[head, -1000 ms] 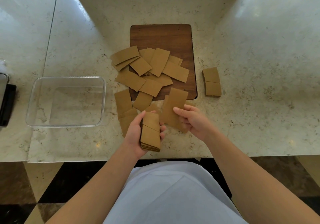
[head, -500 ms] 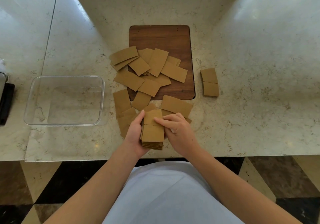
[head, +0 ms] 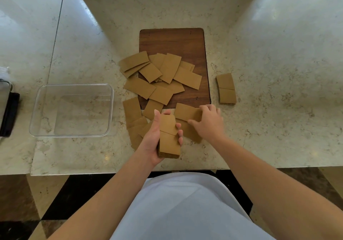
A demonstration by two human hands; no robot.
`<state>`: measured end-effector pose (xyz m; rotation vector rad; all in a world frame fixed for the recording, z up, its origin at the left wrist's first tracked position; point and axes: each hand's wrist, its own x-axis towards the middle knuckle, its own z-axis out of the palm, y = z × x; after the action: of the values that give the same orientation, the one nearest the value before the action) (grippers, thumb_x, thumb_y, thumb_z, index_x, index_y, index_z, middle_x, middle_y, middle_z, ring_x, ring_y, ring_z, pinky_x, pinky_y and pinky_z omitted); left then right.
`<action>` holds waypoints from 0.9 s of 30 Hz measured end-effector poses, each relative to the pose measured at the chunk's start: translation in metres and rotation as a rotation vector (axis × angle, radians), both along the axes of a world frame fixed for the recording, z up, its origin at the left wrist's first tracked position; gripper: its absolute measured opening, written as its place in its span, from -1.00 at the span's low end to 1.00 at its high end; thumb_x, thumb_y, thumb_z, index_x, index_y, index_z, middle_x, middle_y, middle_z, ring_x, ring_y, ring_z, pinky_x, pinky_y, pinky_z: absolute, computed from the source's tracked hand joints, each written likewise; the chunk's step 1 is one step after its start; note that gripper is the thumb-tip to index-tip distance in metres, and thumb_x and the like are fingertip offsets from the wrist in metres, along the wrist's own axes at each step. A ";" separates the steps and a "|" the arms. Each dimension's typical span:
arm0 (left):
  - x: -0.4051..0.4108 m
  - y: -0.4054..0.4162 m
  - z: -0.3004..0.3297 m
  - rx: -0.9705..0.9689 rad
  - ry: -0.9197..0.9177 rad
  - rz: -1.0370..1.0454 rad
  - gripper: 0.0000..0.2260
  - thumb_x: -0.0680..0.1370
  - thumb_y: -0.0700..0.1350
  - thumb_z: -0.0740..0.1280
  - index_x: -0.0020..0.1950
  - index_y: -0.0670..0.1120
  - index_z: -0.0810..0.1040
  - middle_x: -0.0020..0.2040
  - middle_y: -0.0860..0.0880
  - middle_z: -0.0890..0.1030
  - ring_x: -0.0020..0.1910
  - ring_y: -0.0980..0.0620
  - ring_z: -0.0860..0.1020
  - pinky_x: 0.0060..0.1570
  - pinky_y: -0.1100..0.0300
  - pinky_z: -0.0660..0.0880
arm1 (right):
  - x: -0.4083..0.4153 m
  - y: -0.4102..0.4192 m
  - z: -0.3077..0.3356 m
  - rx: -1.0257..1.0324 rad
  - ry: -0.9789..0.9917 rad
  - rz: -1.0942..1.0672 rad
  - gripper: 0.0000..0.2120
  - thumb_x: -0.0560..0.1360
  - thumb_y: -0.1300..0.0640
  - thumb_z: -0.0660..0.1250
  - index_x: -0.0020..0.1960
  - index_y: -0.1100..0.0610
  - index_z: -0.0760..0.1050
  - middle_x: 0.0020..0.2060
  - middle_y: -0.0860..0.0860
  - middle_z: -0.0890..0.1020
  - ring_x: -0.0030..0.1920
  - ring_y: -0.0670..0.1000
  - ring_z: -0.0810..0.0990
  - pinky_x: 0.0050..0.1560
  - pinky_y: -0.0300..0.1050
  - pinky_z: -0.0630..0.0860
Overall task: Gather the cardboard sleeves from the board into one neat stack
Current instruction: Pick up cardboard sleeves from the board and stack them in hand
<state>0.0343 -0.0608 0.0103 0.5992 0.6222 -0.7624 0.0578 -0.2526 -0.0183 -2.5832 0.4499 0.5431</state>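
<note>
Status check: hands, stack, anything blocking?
Left hand grips stack. Right hand pinching a loose sleeve. Many sleeves scattered on board. Nothing blocking.

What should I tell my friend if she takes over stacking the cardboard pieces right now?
Left hand: grips the gathered stack above the counter's near edge.
Right hand: fingers curled on a loose sleeve just below the wooden board, about to lift it.
Done: several sleeves are already squared up in the held stack.
Left: the scattered sleeves on and around the board, plus a small pile lying to the right of the board. The clear container on the left holds nothing.
Next, probably: add the pinched sleeve to the stack, then keep collecting.
</note>
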 end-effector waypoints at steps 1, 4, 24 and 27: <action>0.000 0.000 -0.001 -0.009 0.003 -0.001 -0.55 0.53 0.37 0.29 0.24 0.09 0.57 -0.03 -0.18 0.60 -0.15 -0.12 0.61 -0.18 0.00 0.61 | 0.003 -0.002 -0.003 -0.062 0.029 0.047 -0.34 0.48 -0.17 0.46 0.47 0.06 0.37 0.37 0.05 0.41 0.39 0.14 0.32 0.37 0.10 0.33; 0.000 0.002 -0.005 -0.021 0.008 -0.005 -0.51 0.51 0.38 0.30 0.29 0.10 0.57 0.00 -0.20 0.63 -0.13 -0.14 0.63 -0.17 -0.01 0.61 | 0.011 -0.004 -0.008 -0.133 0.003 0.115 -0.37 0.44 -0.17 0.51 0.39 0.04 0.40 0.32 0.06 0.43 0.35 0.15 0.34 0.35 0.15 0.33; 0.008 0.012 -0.007 0.095 0.110 0.021 -0.64 0.65 0.25 0.27 0.23 0.01 0.58 -0.07 -0.22 0.62 -0.21 -0.15 0.62 -0.25 0.02 0.61 | 0.029 -0.010 0.018 1.124 0.412 -0.439 -0.91 0.66 0.15 0.27 0.04 0.17 0.45 -0.36 0.01 0.42 -0.50 -0.09 0.25 -0.53 -0.26 0.14; 0.010 0.012 -0.006 0.084 0.120 0.022 -0.65 0.64 0.24 0.27 0.24 0.02 0.56 -0.07 -0.21 0.61 -0.21 -0.15 0.61 -0.24 0.02 0.60 | 0.024 -0.006 0.016 1.110 0.399 -0.404 -0.90 0.64 0.12 0.32 0.02 0.16 0.50 -0.33 0.02 0.51 -0.48 -0.09 0.38 -0.53 -0.27 0.25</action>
<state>0.0444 -0.0488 0.0039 0.6259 0.7736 -0.7585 0.0819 -0.2584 -0.0027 -1.2901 0.5628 0.8463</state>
